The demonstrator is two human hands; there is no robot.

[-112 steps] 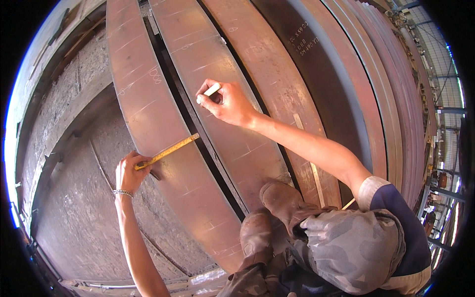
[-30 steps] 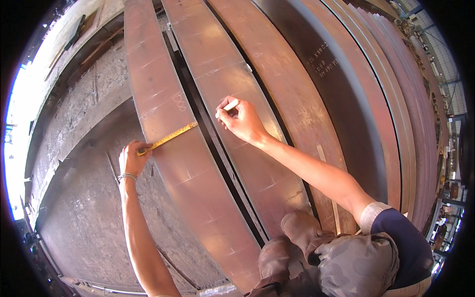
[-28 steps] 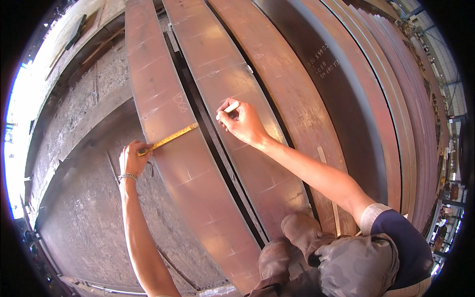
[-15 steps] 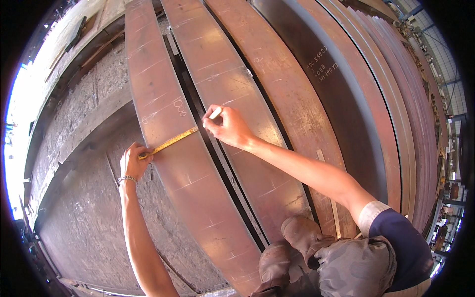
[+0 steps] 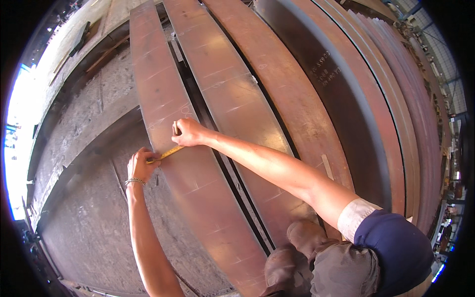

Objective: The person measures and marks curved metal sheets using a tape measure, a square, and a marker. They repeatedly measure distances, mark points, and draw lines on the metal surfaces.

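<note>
A yellow tape measure [image 5: 171, 151] lies crosswise over the leftmost brown steel strip [image 5: 193, 185]. My left hand [image 5: 141, 166], a chain bracelet at its wrist, is closed on the tape at the strip's left edge. Over the middle of the same strip, my right hand [image 5: 189, 132] is closed round a short whitish stick of chalk [image 5: 175, 128], just above the tape. The right hand hides the tape's far part. Thin pale marks cross the strip at intervals.
A second steel strip [image 5: 242, 109] runs alongside, past a narrow dark gap. More strips and plates [image 5: 297, 104] lie to the right. Left of my work, a rough grey surface [image 5: 94, 208] sits lower. My boots [image 5: 282, 265] stand at the strips' near end.
My right hand has moved left and slightly down with the chalk, from the gap between the strips to over the leftmost strip. The left hand stays on the tape at the edge.
</note>
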